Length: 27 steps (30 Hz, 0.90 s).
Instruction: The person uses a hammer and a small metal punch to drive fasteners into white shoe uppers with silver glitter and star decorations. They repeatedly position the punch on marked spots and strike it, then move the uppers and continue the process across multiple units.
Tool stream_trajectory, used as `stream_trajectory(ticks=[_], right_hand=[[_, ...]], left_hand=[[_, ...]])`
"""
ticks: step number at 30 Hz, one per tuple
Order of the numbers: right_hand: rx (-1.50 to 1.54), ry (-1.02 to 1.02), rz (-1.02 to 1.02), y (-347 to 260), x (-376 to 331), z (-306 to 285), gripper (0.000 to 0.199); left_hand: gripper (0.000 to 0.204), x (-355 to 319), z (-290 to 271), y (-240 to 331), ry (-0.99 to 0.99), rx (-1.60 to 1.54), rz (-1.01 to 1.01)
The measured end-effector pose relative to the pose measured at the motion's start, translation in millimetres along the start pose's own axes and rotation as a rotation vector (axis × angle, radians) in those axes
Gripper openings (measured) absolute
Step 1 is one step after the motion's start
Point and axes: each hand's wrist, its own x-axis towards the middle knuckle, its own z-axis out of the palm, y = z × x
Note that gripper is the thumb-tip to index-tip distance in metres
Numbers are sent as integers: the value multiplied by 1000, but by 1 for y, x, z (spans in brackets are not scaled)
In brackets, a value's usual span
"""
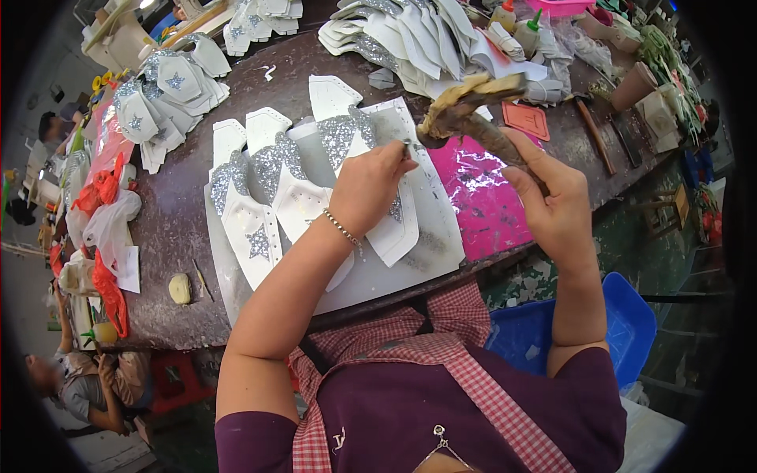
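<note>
Holding a hammer, the right hand has its head near the left hand, pinched narrow over a white, glitter-trimmed piece on a pale board.

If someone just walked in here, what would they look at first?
Probably the shiny pink sheet on the table, just right of the pale board. Next, maybe the hammer held up in the right hand, and the silver-glitter shoe-upper pieces lined up on that board.
</note>
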Motion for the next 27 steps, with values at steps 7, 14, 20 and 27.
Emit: stream_trajectory(ticks=[7, 14, 20, 27], right_hand=[[404, 74, 280, 35, -37, 5, 40], [476, 127, 274, 41, -54, 11, 47], [524, 57, 316, 34, -52, 12, 41], [544, 76, 261, 30, -46, 17, 44]], left_hand=[[14, -13, 3, 5, 104, -511, -364], [17, -30, 1, 8, 64, -480, -298], [20, -33, 2, 11, 68, -415, -302], [17, -30, 2, 11, 40, -279, -289]])
